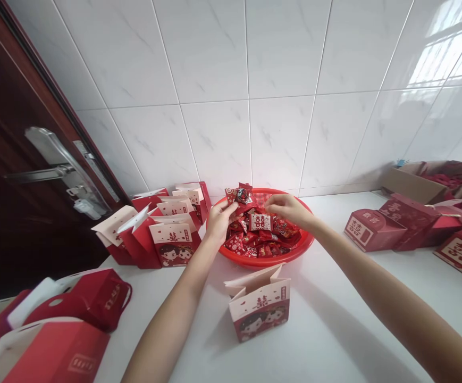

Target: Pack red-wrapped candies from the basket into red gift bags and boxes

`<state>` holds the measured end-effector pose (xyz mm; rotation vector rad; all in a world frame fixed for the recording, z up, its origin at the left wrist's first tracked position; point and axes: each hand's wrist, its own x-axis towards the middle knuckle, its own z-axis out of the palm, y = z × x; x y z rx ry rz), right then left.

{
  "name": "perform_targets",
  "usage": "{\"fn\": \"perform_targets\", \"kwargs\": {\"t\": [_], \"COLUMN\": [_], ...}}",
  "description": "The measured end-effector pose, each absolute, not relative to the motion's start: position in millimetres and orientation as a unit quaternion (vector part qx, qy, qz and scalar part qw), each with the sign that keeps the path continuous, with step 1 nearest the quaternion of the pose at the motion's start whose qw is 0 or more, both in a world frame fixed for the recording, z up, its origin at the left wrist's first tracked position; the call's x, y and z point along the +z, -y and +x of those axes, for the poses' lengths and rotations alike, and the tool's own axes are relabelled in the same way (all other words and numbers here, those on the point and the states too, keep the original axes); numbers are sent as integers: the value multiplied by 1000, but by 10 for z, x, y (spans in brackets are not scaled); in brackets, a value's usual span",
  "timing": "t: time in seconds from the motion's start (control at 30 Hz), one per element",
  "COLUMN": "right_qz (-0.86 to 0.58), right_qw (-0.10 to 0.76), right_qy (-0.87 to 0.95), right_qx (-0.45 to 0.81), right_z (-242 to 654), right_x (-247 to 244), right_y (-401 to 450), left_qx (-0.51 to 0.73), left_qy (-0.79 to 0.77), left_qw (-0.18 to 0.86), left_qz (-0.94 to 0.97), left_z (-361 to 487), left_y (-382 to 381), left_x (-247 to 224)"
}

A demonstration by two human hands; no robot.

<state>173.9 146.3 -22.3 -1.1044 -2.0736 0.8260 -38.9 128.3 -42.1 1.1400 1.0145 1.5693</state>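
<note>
A round red plastic basket (262,260) against the tiled wall holds many small red wrapped packets (268,247). My left hand (219,221), at the basket's left side, is closed on several red candy packets (241,196), held up above the rim. Over the basket's right part is my right hand (288,208), its fingers bent together; whatever they may hold is too small to make out. A small white packet with red characters (260,222) lies on the pile between my hands. In front of the basket stands an open-topped red and cream paper bag (260,314) with two cartoon figures.
Similar paper bags (175,244) stand in a group left of the basket. Larger red gift boxes (63,351) sit at the lower left. More red boxes (374,229) and a cardboard carton (410,181) are at the right. A dark door with a metal handle (55,170) is at the left.
</note>
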Motion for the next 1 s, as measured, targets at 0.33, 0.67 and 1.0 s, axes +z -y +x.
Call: {"fn": "perform_targets", "kwargs": {"t": [0.33,0.67,1.0], "right_qz": [-330,-324,-265], "right_qw": [548,543,547], "right_qy": [419,483,514], "right_qx": [645,605,605], "right_z": [1756,1473,1424], "right_x": [-226,-86,-42], "right_y": [-1079,-796,-735], "left_qx": [555,456,535], "left_qy": [-426,-474,-426], "left_qw": [353,102,152], "left_qz": [621,746,714], "left_z": [-363,-416,-338], "left_y": [-1068,-514,-448], "left_x": [-253,124,122]}}
